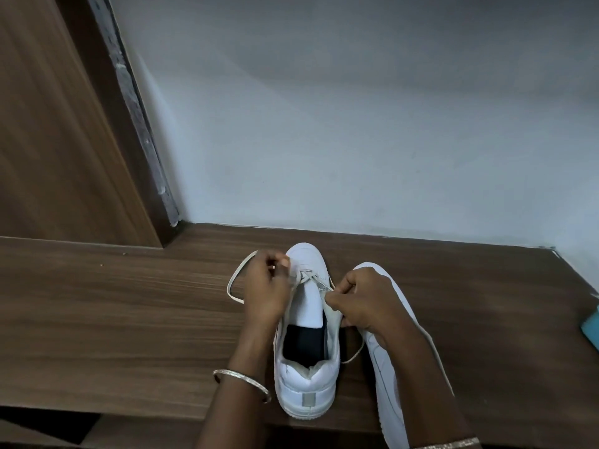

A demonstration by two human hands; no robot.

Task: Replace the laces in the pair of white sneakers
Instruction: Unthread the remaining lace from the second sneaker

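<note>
A white sneaker (306, 380) stands upright on the wooden table (129, 319), heel toward me, its dark insole showing. A white lace (235, 280) crosses the lowest eyelets near the toe. My left hand (265, 286) pinches the lace at the shoe's left side; the lace loops out to the left over the table. My right hand (363, 299) pinches the other lace end at the right eyelets. The second white sneaker (389, 393) lies to the right, partly hidden under my right forearm.
A white wall rises just behind the table. A brown wooden panel (58, 124) stands at the back left. A teal object (591, 322) sits at the table's right edge. The front edge of the table runs close under the shoe heels.
</note>
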